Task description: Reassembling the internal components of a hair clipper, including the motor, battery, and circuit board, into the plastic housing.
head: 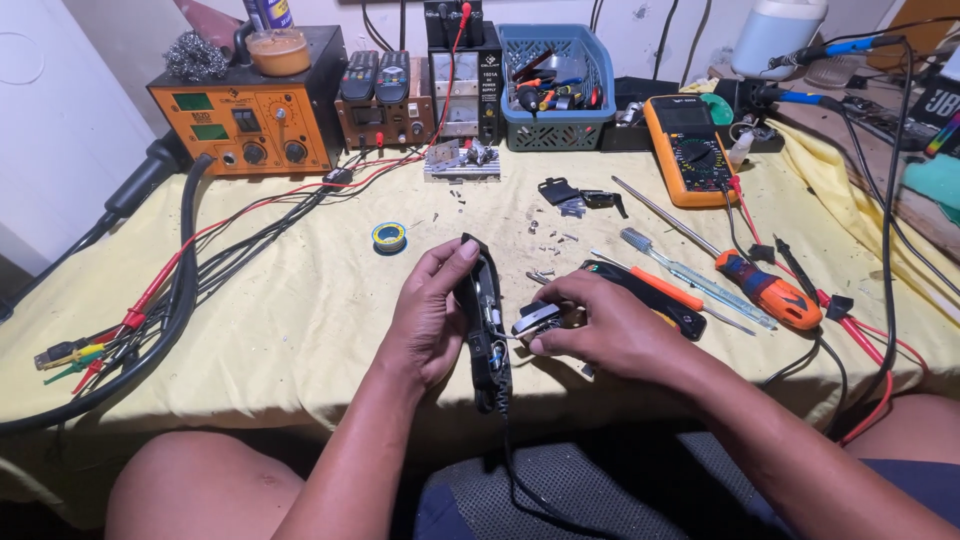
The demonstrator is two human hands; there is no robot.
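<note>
1. The left hand [428,315] grips a black, opened-up handheld appliance housing [486,330] upright on its edge, thumb along the top and fingers wrapped behind it; a black cord [515,470] drops from its lower end toward the lap
2. The right hand [610,325] is closed narrowly round a small silver-and-black part [537,318], held against the open side of the housing; what kind of part it is cannot be made out
3. Just behind the right hand lies a black cover piece [668,302] with an orange-handled tool across it
4. Further right, an orange-and-black screwdriver [768,290] and a clear-handled screwdriver [690,278] lie on the yellow cloth [300,320] covering the bench, with red and black test leads [850,320] near them
5. Small screws and bits [548,238] are scattered behind the hands, and a roll of solder [389,237] sits to the left of them
6. At the back stand an orange soldering station [250,125], a bench power supply [465,85], a blue basket of tools [557,85] and an orange multimeter [690,150]
7. A bundle of black and red cables [190,270] runs across the cloth on the left
</note>
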